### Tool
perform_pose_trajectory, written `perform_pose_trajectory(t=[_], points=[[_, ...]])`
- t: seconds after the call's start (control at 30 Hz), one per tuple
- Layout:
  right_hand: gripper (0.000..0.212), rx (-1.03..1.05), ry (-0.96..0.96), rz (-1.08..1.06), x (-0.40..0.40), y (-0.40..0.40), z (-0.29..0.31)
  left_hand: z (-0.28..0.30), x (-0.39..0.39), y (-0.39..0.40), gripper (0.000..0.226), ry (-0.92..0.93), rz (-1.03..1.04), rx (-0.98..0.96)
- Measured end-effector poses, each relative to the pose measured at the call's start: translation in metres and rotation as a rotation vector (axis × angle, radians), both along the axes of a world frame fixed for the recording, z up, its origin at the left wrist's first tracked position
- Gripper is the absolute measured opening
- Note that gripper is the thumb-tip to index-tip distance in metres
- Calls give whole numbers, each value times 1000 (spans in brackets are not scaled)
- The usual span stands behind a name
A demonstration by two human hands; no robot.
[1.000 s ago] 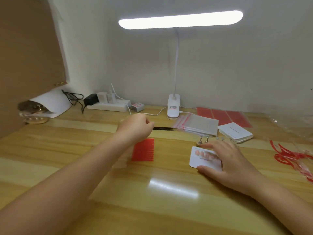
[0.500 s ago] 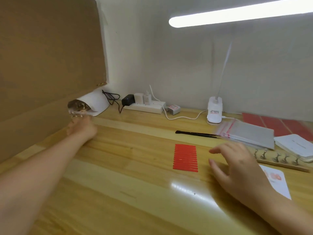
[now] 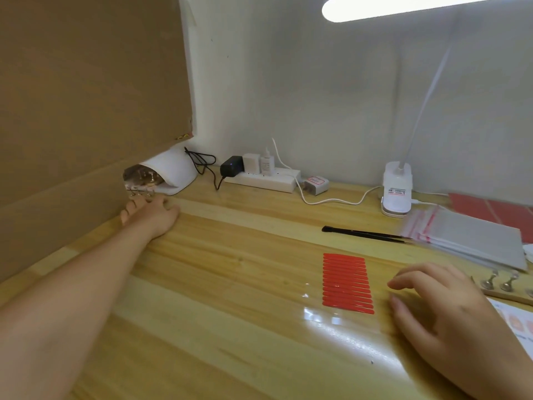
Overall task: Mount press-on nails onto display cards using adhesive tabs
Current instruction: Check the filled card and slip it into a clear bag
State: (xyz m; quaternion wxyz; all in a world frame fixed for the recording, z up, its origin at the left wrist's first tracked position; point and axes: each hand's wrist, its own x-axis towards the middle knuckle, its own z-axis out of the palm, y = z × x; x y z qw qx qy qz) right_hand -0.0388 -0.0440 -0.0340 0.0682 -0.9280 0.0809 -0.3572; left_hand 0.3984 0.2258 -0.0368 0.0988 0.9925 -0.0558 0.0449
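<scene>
The left hand (image 3: 151, 212) reaches far to the white dome-shaped nail lamp (image 3: 170, 171) in the table corner; its fingers touch small metal stands at the lamp's opening, but I cannot tell if they pinch one. The right hand (image 3: 441, 310) hovers with relaxed, slightly spread fingers just beside the red sheet of adhesive strips (image 3: 346, 280) on the wooden table (image 3: 230, 327). The white display card with nails (image 3: 516, 321) lies partly under this hand's wrist, near the black tweezers (image 3: 366, 233)

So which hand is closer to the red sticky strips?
The right hand. It hovers just right of the red strips, fingers loosely curled, holding nothing. The left hand is stretched far off to their left, at the white nail lamp.
</scene>
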Motion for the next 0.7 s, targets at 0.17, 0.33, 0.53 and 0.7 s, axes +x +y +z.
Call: perform_pose_trajectory(t=[0.17, 0.33, 0.53, 0.7], points=[[31, 12, -5, -3, 0, -1, -2, 0, -2, -2, 64, -12, -28, 71], [31, 3, -12, 8, 0, 2, 0, 6, -8, -2, 76, -18, -92, 201], [30, -1, -17, 17, 0, 0, -2, 12, -17, 0, 81, -70, -202, 306], [30, 1, -3, 21, -1, -1, -3, 10, -22, 3, 90, -96, -272, 298]])
